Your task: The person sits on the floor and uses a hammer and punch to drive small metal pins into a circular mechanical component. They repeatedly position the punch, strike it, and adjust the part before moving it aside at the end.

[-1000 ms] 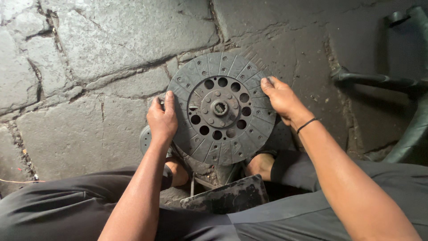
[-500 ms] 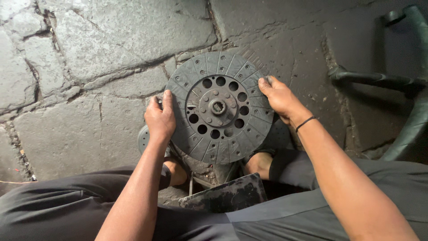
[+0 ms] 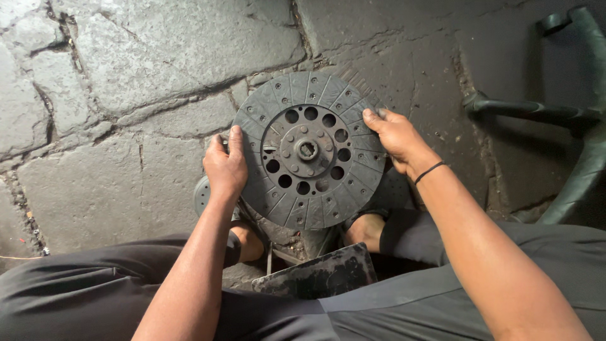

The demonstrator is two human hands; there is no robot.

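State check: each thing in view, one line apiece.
Clutch disc: held off the ground, face toward the camera, gripped at both edges.
Left hand: closed on the disc's left rim.
Right hand: closed on the disc's right rim, black band at the wrist.
Second round part: lying behind the left hand, mostly hidden.
Dark flat plate: lying between the knees, dirty.
Stone floor: cracked, uneven.
Bent tube frame: resting on the floor, untouched.
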